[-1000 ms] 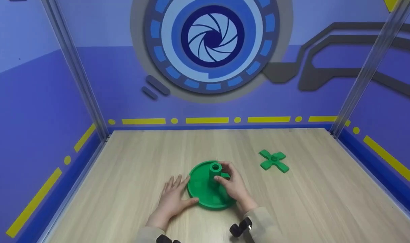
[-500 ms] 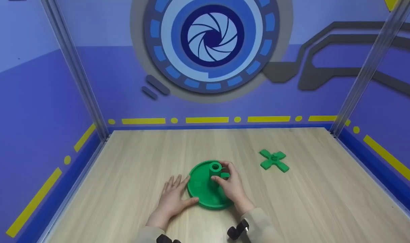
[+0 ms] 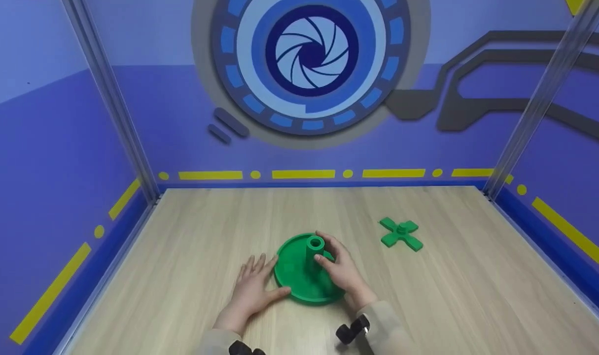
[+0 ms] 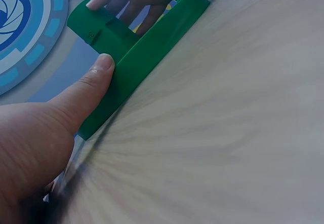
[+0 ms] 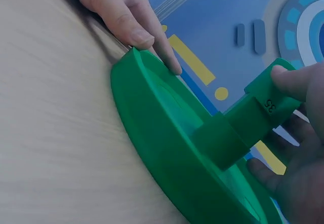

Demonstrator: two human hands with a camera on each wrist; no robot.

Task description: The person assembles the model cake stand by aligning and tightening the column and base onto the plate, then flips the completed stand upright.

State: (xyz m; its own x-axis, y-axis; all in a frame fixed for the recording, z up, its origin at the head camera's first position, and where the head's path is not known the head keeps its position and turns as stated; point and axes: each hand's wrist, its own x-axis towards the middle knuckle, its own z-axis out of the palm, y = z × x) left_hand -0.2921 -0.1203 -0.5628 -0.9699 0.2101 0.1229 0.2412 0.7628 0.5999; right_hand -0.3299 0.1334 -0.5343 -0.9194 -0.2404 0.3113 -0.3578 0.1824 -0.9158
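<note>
A round green dish with a raised rim (image 3: 292, 291) lies flat on the table. From it rises an upright green hollow tube (image 3: 315, 250), open at the top and set toward the dish's right side. My right hand (image 3: 346, 268) grips this tube, thumb on the near side and fingers behind. In the right wrist view a stepped block (image 5: 235, 133) forms the tube's lower part, with dark digits marked above it. My left hand (image 3: 254, 292) lies with fingers spread against the dish's left rim, its thumb touching the front edge.
A flat green cross-shaped piece (image 3: 401, 234) with a short peg in its middle lies to the right, beyond my right hand. Blue printed panels (image 3: 299, 158) enclose the wooden table (image 3: 195, 227) at the back and sides, with metal posts at the corners.
My right hand turns a little around the tube, first one way and then back, and a small green tab beside it is now mostly covered. My left hand and the dish stay put.
</note>
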